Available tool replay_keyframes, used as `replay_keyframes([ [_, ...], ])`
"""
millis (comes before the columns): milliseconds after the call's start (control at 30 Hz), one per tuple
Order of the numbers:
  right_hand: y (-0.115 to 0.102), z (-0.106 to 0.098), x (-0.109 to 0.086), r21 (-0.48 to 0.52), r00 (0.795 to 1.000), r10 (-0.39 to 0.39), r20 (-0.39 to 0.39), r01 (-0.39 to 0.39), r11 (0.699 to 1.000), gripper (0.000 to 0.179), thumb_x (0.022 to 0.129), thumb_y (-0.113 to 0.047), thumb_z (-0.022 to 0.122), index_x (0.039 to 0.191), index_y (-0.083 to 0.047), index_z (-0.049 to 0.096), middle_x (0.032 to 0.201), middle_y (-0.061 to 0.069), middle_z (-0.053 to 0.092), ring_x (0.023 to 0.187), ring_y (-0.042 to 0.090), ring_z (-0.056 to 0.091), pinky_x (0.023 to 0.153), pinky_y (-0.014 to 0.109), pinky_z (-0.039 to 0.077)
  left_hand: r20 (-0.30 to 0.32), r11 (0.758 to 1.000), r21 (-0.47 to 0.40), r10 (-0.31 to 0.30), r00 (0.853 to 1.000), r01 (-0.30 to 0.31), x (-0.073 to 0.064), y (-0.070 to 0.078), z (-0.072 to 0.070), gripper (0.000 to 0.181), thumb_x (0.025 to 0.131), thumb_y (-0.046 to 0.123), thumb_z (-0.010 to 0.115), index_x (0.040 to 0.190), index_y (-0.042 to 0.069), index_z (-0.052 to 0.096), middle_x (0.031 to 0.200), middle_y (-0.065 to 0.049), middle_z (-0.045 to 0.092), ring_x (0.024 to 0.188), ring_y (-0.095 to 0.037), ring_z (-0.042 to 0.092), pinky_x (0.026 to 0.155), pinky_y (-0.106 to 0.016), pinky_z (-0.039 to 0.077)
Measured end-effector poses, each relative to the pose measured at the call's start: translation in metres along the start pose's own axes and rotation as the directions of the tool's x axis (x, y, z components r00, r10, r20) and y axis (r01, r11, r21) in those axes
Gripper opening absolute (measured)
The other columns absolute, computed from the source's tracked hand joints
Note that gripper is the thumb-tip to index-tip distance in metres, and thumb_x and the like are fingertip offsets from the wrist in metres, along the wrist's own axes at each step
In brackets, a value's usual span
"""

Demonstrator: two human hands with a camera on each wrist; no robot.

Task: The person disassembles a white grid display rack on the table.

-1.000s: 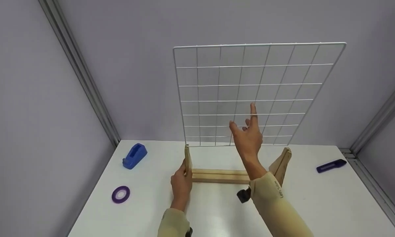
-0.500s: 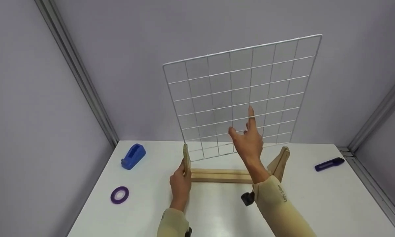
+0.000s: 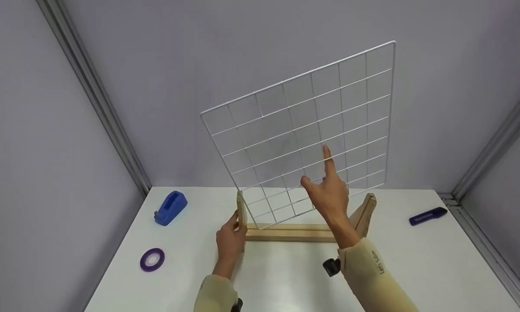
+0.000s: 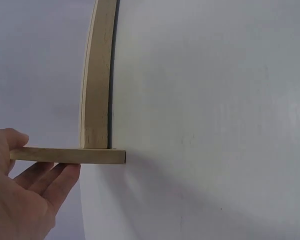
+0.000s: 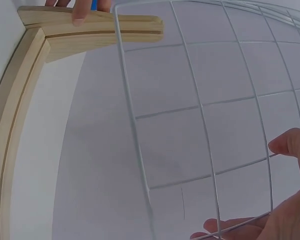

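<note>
A white wire grid panel [image 3: 283,82] is held up tilted, its left side lower than its right. My right hand [image 3: 331,197] grips it near the lower middle; in the right wrist view the thumb lies at a wire and the other fingers [image 5: 235,230] reach behind the mesh. The grooved wooden stand [image 3: 290,236] rests on the table, with one side piece at each end of its base bar. Its left side piece [image 4: 65,155] is between the thumb and fingers of my left hand [image 3: 230,242]. The panel's lowest corner overlaps the base bar in the head view.
A blue tape dispenser [image 3: 171,208] and a purple tape roll [image 3: 152,259] lie left on the white table [image 3: 286,277]. A dark blue utility knife [image 3: 428,216] lies at the right. Pale walls [image 3: 112,65] with metal corner posts rise behind and beside the table.
The panel has turned so that its left side drops and its right side stays high, its lower left corner coming down to the base bar. My left hand keeps holding the stand.
</note>
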State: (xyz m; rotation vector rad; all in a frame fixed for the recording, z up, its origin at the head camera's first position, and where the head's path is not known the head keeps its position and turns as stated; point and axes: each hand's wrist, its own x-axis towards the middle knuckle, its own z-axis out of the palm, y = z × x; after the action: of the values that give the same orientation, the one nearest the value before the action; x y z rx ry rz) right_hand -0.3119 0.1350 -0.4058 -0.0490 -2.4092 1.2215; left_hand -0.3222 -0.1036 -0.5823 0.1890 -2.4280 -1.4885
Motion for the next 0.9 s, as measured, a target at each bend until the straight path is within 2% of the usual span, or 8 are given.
replay_keyframes([
  [67, 0.002, -0.003, -0.003, -0.003, 1.000, 0.017, 0.016, -0.017, 1.000, 0.090, 0.088, -0.029, 0.069, 0.162, -0.039, 0.019, 0.108, 0.019, 0.072, 0.059, 0.019, 0.051, 0.044, 0.027, 0.028, 0.053, 1.000, -0.016, -0.009, 0.999, 0.010, 0.003, 0.001, -0.006, 0.054, 0.095, 0.016, 0.068, 0.147, 0.011, 0.055, 0.126, -0.023, 0.070, 0.110, -0.036, 0.072, 0.085, -0.045, 0.062],
  [167, 0.006, -0.007, -0.007, -0.010, 0.999, 0.036, 0.031, -0.036, 0.999, 0.090, 0.088, -0.031, 0.071, 0.161, -0.041, 0.020, 0.147, 0.023, 0.055, 0.085, 0.033, 0.068, 0.046, 0.029, 0.031, 0.129, 0.998, -0.060, 0.028, 0.991, -0.021, 0.011, 0.003, -0.016, 0.060, 0.096, 0.018, 0.070, 0.152, 0.014, 0.048, 0.135, -0.023, 0.065, 0.117, -0.039, 0.069, 0.092, -0.045, 0.060],
  [233, 0.009, -0.009, -0.010, -0.023, 0.998, 0.042, 0.036, -0.041, 0.999, 0.090, 0.088, -0.031, 0.071, 0.162, -0.040, 0.020, 0.147, 0.023, 0.055, 0.100, 0.037, 0.069, 0.046, 0.029, 0.032, 0.176, 0.992, -0.117, 0.057, 0.983, -0.037, 0.017, 0.005, -0.022, 0.063, 0.097, 0.019, 0.070, 0.155, 0.018, 0.044, 0.142, -0.021, 0.060, 0.124, -0.039, 0.064, 0.097, -0.045, 0.058],
  [433, 0.016, -0.011, -0.016, -0.048, 0.997, 0.047, 0.059, -0.044, 0.998, 0.091, 0.087, -0.030, 0.071, 0.162, -0.040, 0.020, 0.146, 0.022, 0.057, 0.061, 0.020, 0.050, 0.045, 0.028, 0.029, 0.287, 0.969, -0.241, 0.132, 0.949, -0.062, 0.034, 0.008, -0.037, 0.071, 0.098, 0.018, 0.067, 0.160, 0.019, 0.033, 0.159, -0.017, 0.043, 0.144, -0.040, 0.045, 0.115, -0.053, 0.042],
  [633, 0.017, -0.013, -0.021, -0.059, 0.996, 0.043, 0.077, -0.039, 0.998, 0.091, 0.086, -0.029, 0.072, 0.162, -0.039, 0.021, 0.147, 0.021, 0.056, 0.059, 0.017, 0.044, 0.045, 0.028, 0.030, 0.350, 0.955, -0.283, 0.186, 0.918, -0.085, 0.046, 0.010, -0.044, 0.070, 0.099, 0.014, 0.066, 0.160, 0.015, 0.032, 0.159, -0.020, 0.041, 0.147, -0.042, 0.039, 0.119, -0.059, 0.033],
  [767, 0.018, -0.015, -0.026, -0.073, 0.993, 0.067, 0.095, -0.060, 0.996, 0.090, 0.086, -0.031, 0.071, 0.160, -0.045, 0.020, 0.101, 0.016, 0.073, 0.062, 0.017, 0.047, 0.045, 0.027, 0.031, 0.357, 0.943, -0.321, 0.206, 0.911, -0.087, 0.049, 0.008, -0.046, 0.062, 0.098, 0.007, 0.064, 0.155, 0.015, 0.042, 0.153, -0.021, 0.049, 0.144, -0.040, 0.044, 0.117, -0.055, 0.039],
  [833, 0.019, -0.015, -0.026, -0.082, 0.991, 0.079, 0.105, -0.071, 0.994, 0.090, 0.086, -0.031, 0.070, 0.159, -0.048, 0.020, 0.071, 0.005, 0.060, 0.059, 0.014, 0.044, 0.045, 0.027, 0.030, 0.358, 0.940, -0.333, 0.198, 0.912, -0.073, 0.050, 0.007, -0.048, 0.059, 0.098, 0.005, 0.063, 0.153, 0.014, 0.045, 0.151, -0.021, 0.051, 0.143, -0.039, 0.046, 0.115, -0.053, 0.042],
  [900, 0.021, -0.015, -0.026, -0.091, 0.990, 0.084, 0.115, -0.074, 0.993, 0.090, 0.086, -0.030, 0.070, 0.159, -0.048, 0.020, 0.060, -0.001, 0.043, 0.052, 0.013, 0.034, 0.044, 0.027, 0.028, 0.357, 0.945, -0.321, 0.181, 0.916, -0.061, 0.050, 0.007, -0.050, 0.057, 0.098, 0.005, 0.064, 0.152, 0.015, 0.048, 0.149, -0.019, 0.054, 0.142, -0.036, 0.048, 0.114, -0.050, 0.044],
])
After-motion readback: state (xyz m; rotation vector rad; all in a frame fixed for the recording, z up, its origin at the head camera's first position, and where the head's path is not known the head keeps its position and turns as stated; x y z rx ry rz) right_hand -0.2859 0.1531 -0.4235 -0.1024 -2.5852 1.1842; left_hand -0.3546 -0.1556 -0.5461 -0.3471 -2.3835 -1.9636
